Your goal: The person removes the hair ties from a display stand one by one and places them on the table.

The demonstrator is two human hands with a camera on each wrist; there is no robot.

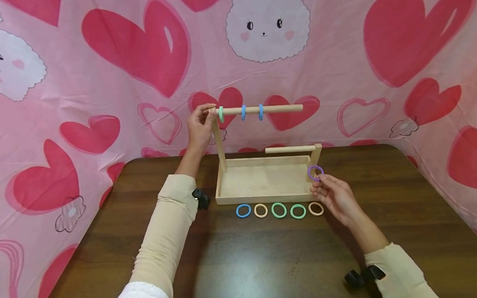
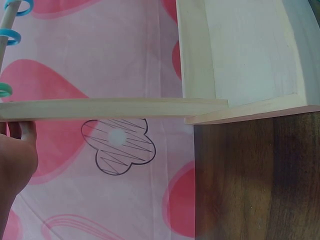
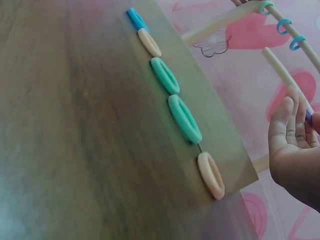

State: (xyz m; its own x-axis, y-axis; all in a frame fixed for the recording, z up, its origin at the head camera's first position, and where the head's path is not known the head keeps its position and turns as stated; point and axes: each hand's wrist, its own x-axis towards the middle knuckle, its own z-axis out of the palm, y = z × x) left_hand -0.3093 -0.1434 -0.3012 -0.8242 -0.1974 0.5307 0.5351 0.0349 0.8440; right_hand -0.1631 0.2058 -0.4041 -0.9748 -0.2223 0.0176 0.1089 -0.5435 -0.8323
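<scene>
My left hand [image 1: 200, 125] grips the top of the tall wooden post [image 1: 220, 145], where the upper rod [image 1: 281, 108] joins it. On that rod hang a green ring [image 1: 221, 114] close to the hand and two blue rings [image 1: 243, 112] farther along. My right hand [image 1: 338, 198] pinches a purple ring [image 1: 315, 173] between thumb and finger, in front of the short post [image 1: 316, 155] at the stand's right end. In the right wrist view, only a sliver of the purple ring [image 3: 308, 118] shows beside the fingers.
A row of several loose rings, among them a blue ring [image 1: 243, 211] and a green ring [image 1: 279, 210], lies before the wooden tray [image 1: 241, 200]. A lower rod [image 1: 289, 149] points left from the short post. Behind the table [image 1: 244, 265] hangs a pink heart-patterned cloth [image 1: 331, 63].
</scene>
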